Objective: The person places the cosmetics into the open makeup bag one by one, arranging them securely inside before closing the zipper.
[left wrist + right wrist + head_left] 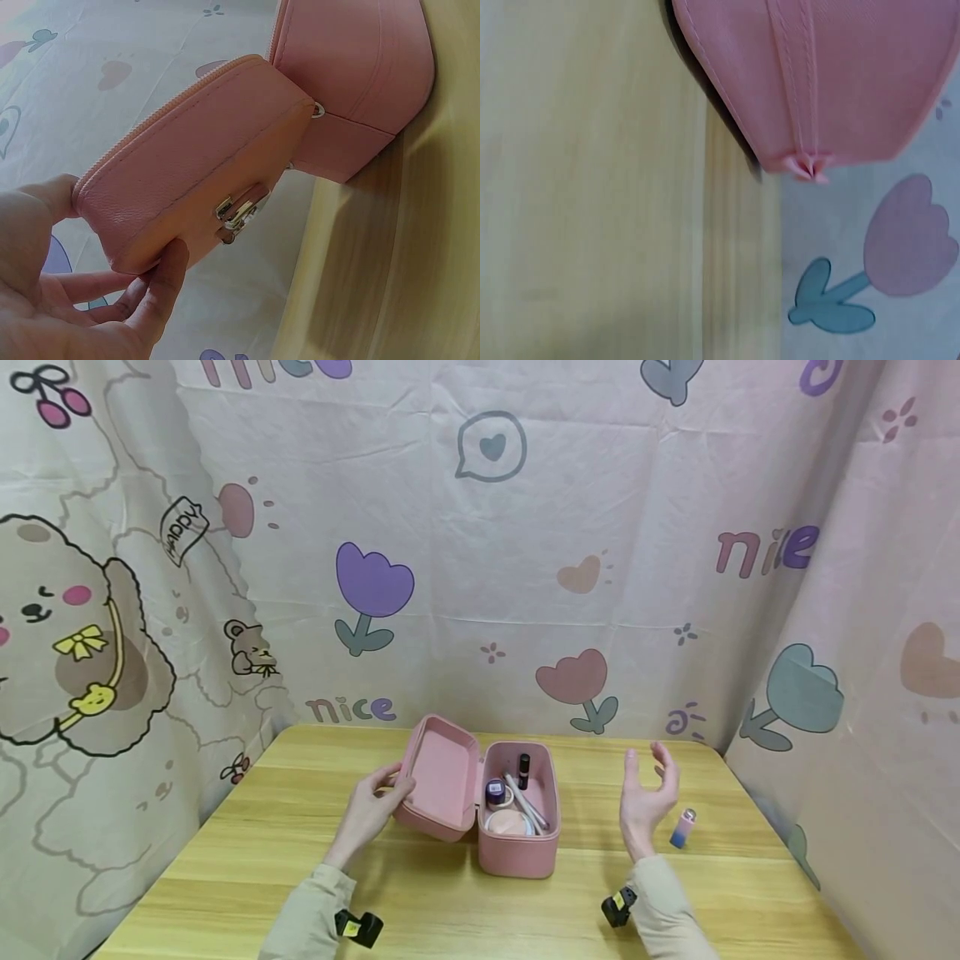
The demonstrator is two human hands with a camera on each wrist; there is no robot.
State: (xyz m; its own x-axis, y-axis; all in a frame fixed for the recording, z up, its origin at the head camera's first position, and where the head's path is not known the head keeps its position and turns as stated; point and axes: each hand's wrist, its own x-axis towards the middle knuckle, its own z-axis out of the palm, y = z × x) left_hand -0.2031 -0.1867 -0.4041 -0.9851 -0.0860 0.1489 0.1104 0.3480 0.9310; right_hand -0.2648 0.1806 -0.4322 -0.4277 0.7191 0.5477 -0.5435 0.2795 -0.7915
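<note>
A pink zippered cosmetic case (517,856) stands on the table, its lid (442,777) swung out to the left. My left hand (373,803) grips the lid's outer edge; in the left wrist view, thumb and fingers (169,277) pinch its rim, near a metal clasp (244,214). Inside the case lie a dark jar (495,791), a black tube (523,771), white sticks (528,806) and a round peach item (507,823). My right hand (647,797) is raised to the right of the case, fingers loosely bent, holding nothing. The right wrist view shows the case's pink side (855,82).
A small pink-and-blue tube (682,828) stands on the wooden table (420,902), right of my right hand. Behind and at both sides hangs a printed curtain (450,527). Black wrist cameras sit on both sleeves.
</note>
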